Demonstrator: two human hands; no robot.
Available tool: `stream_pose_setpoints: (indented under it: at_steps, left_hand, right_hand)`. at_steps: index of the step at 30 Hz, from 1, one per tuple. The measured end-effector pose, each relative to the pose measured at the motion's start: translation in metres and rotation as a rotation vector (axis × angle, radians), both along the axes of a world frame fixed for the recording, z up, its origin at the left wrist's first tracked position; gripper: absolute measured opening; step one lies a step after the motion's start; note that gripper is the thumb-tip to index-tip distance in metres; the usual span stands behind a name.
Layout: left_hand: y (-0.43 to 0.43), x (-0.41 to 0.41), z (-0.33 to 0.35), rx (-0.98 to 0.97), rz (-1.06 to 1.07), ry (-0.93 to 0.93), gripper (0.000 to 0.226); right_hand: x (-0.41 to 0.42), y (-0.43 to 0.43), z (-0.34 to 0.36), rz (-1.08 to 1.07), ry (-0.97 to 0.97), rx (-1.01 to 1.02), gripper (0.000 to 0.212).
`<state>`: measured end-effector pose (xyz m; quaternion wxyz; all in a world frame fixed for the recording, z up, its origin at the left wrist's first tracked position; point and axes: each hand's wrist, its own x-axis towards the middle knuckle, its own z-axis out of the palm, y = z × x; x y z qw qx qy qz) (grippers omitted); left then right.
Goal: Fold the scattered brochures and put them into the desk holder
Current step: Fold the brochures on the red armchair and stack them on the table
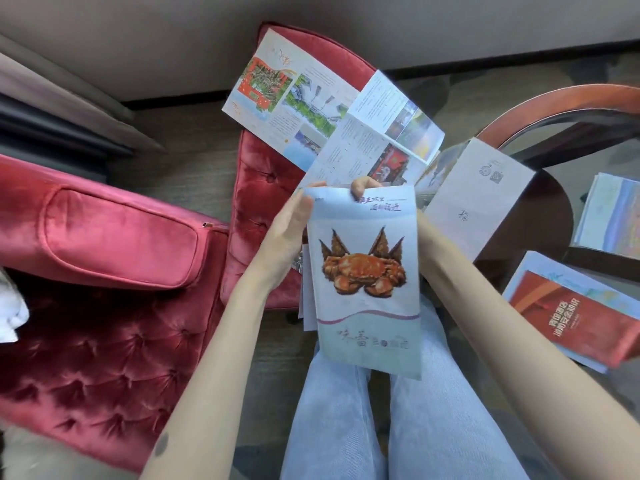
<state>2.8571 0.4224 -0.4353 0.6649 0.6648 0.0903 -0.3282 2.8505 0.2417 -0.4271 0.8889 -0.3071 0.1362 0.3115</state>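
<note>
A folded pale-blue brochure with a crab picture (363,282) is held upright over my lap. My left hand (284,237) grips its left edge near the top. Most of my right hand (363,187) is hidden behind the sheet, with only fingertips curled over the top edge. Behind it, an unfolded brochure with maps and photos (311,109) lies spread across a red chair. A folded grey-white brochure (478,202) leans at the right. A red-and-blue brochure (571,313) lies on the glass table. No desk holder is visible.
A red velvet sofa (104,306) fills the left side, with a red tufted chair (263,188) ahead. A glass table with a wooden rim (554,105) stands at the right, bearing another stack of brochures (609,220). My jeans-clad legs are below.
</note>
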Motion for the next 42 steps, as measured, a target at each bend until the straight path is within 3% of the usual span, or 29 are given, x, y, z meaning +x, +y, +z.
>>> stream_pose_setpoints:
  at_steps: [3,9,12,14,16,18,21,23,24,27,29,31,36,39,42]
  left_hand:
    - [-0.002,-0.005,0.003,-0.034,0.041,-0.046,0.049]
    - [0.0,-0.007,0.005,-0.031,0.281,-0.069,0.064]
    - [-0.009,-0.002,0.008,-0.034,0.398,-0.022,0.055]
    - [-0.022,0.001,0.009,-0.023,0.442,0.02,0.038]
    - [-0.037,0.001,0.01,-0.063,0.497,0.063,0.025]
    - [-0.054,0.002,0.009,-0.139,0.534,0.111,0.027]
    - [-0.081,0.0,0.005,-0.239,0.515,0.193,0.038]
    - [-0.102,-0.005,0.001,-0.249,0.478,0.251,0.041]
    - [-0.111,-0.007,-0.001,-0.246,0.46,0.27,0.041]
    - [-0.137,-0.013,-0.007,-0.142,0.402,0.251,0.04]
    - [-0.152,-0.018,-0.011,0.036,0.303,0.2,0.034]
    - [-0.166,-0.026,-0.017,0.221,0.116,0.125,0.011]
    - [-0.201,-0.055,-0.042,0.53,-0.419,-0.078,0.003]
    - [-0.227,-0.076,-0.059,0.639,-0.63,-0.044,0.013]
    - [-0.255,-0.09,-0.07,0.647,-0.669,0.026,0.014]
  right_hand:
    - [0.004,-0.001,-0.001,0.061,-0.04,-0.119,0.014]
    - [-0.01,-0.035,-0.023,-0.099,0.0,-0.694,0.026]
    - [-0.031,-0.05,-0.034,0.008,-0.048,-0.945,0.018]
    - [-0.047,-0.054,-0.042,0.113,0.032,-0.973,0.007]
    - [-0.065,-0.056,-0.053,0.119,0.133,-0.992,0.029]
    - [-0.085,-0.056,-0.059,0.055,0.234,-0.993,0.054]
    - [-0.111,-0.058,-0.06,-0.095,0.457,-0.706,0.054]
    - [-0.126,-0.064,-0.059,-0.24,0.497,-0.513,0.037]
    - [-0.133,-0.07,-0.058,-0.311,0.488,-0.521,0.031]
    - [-0.153,-0.098,-0.057,-0.508,0.483,-0.749,0.027]
    - [-0.163,-0.123,-0.057,-0.587,0.476,-0.883,0.023]
    - [-0.174,-0.149,-0.059,-0.616,0.503,-1.017,0.024]
    - [-0.208,-0.207,-0.073,-0.624,0.61,-1.329,0.027]
    - [-0.232,-0.229,-0.08,-0.629,0.671,-1.402,0.027]
    - [-0.251,-0.245,-0.087,-0.627,0.683,-1.418,0.026]
